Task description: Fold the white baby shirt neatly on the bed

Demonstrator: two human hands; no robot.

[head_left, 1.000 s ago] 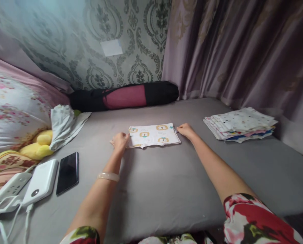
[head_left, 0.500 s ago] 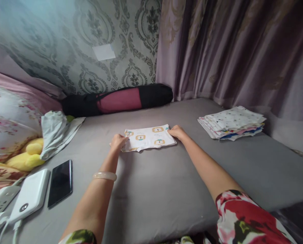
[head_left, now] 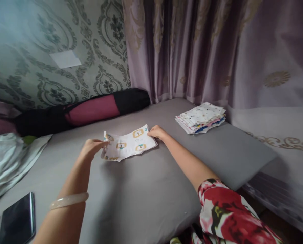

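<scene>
The head view shows first the bed (head_left: 148, 203), covered by a smooth grey sheet, with a mauve curtain (head_left: 192, 64) and a patterned wall (head_left: 90, 20) behind it. Along the wall lies a long black and dark-pink bag (head_left: 92, 110), and at the left side there is a crumpled pale cloth (head_left: 6, 159). A stack of folded cloths (head_left: 202, 117) lies near the curtain, apart from the hands. The folded printed cloth (head_left: 128, 145), white with orange and teal figures, is at the middle of the bed, between the two hands; its left end is bent upward, but whether all of it is off the sheet I cannot tell. A dark phone (head_left: 18, 217) lies at the near left. The left hand (head_left: 92, 148) pinches the left edge with thumb and fingers; the right hand (head_left: 156, 132) is closed on the upper right corner. On the left wrist is a pale bangle (head_left: 68, 200). In my judgement, the step in hand is the handling of this cloth by its two ends, and the next move calls for an even, gentle grip on both sides, so that the layers do not slip open.
</scene>
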